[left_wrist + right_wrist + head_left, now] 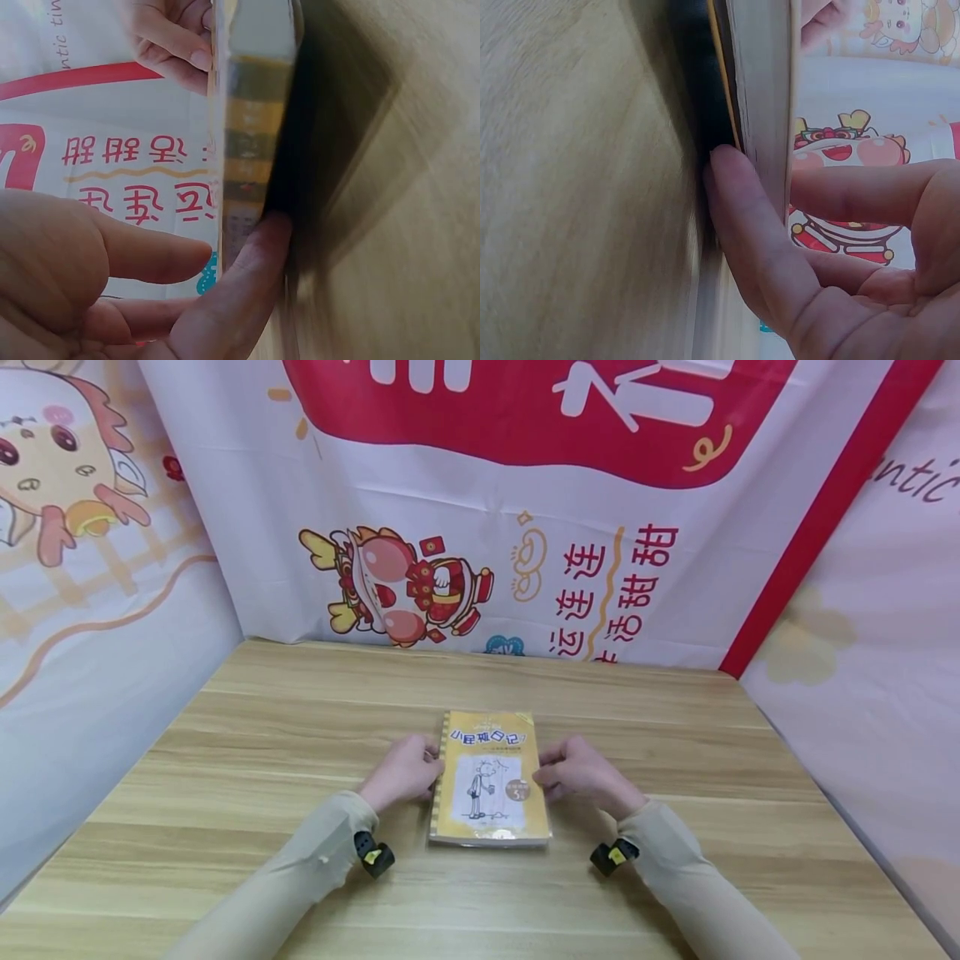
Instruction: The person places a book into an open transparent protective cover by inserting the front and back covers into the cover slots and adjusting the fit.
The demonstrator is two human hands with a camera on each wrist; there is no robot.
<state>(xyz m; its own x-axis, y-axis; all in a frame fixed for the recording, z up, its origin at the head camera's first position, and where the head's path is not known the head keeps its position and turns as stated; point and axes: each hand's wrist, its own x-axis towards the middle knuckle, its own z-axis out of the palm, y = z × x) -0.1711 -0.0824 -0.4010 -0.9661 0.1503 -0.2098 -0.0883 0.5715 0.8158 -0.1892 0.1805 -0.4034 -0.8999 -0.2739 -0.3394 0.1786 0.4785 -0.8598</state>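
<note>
A paperback book (480, 827) with a yellow cover and a cartoon figure on its front lies face up, close over the wooden table. My left hand (403, 770) grips its spine side, and my right hand (583, 773) holds the opposite side. In the left wrist view, the striped spine (253, 142) shows between thumb and fingers, with a fingertip at its lower edge. The right wrist view has the page edges (763, 97), with a finger reaching the underside and the thumb near the cover. A dark shadow lies beneath the book in both wrist views.
The wooden table (247, 760) spreads around the book on all sides. A white and red printed cloth (450, 485) hangs behind its far edge, and patterned cloths hang at left (90, 577) and right (862, 635). Black camera bands (373, 854) sit on both wrists.
</note>
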